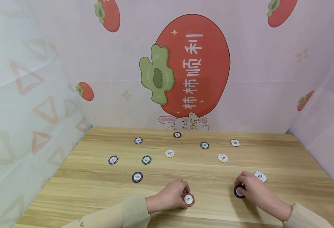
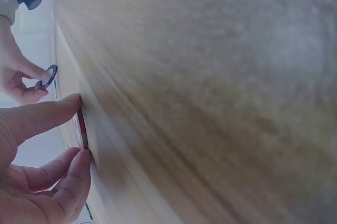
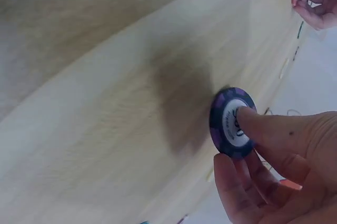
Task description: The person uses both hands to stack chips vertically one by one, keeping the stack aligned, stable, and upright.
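Note:
My left hand [image 1: 171, 195] pinches a red poker chip [image 1: 188, 199] marked 5 by its edges, thumb on one side and fingers on the other. In the left wrist view that red chip [image 2: 81, 129] is seen edge-on, close against the tabletop. My right hand [image 1: 256, 191] holds a dark chip with purple edge blocks [image 3: 224, 132], thumb on its white centre and fingers behind it. This chip is tilted above the wood, with a shadow beside it. Just beyond the right hand lies a pale blue-and-white chip [image 1: 260, 176] marked 10, partly covered by the hand.
Several other chips lie spread flat over the wooden table [image 1: 93, 190], among them a dark 500 chip [image 1: 137, 177], a green 20 chip [image 1: 146, 160], a white 50 chip [image 1: 223, 158] and a black chip [image 1: 177, 135] at the back. A persimmon-printed cloth [image 1: 249, 63] stands behind the table.

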Demonstrator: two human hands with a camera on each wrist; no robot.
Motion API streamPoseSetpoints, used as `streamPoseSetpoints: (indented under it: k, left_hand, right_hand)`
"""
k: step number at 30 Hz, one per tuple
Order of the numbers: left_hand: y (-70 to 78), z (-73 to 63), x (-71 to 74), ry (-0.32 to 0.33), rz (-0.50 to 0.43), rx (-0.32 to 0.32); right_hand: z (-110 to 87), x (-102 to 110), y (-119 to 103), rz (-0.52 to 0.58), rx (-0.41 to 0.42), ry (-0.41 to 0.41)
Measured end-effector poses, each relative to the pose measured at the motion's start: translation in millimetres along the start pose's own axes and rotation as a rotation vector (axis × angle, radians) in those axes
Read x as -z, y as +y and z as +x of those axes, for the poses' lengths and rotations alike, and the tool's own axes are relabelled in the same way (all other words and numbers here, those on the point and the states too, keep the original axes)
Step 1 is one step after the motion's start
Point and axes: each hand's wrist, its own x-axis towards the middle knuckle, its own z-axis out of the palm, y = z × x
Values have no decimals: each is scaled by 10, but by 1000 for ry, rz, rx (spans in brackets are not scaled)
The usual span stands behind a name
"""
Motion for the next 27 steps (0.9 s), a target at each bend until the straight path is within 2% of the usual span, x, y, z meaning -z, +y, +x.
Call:
streamPoseSetpoints:
  k: [7, 14, 20, 27]
  left_hand:
    - [1, -6, -8, 13, 22, -18]
    - [-8, -3, -22, 10, 41, -32]
    - [-12, 4, -25, 9, 48, -43]
    - [-4, 4, -25, 8, 47, -42]
  right_hand:
    - [32, 44, -71, 71, 38, -41]
    - [66, 30, -115, 216, -3, -132]
    - [75, -4, -149, 407, 4, -218]
    - [113, -100, -227, 677, -94, -327]
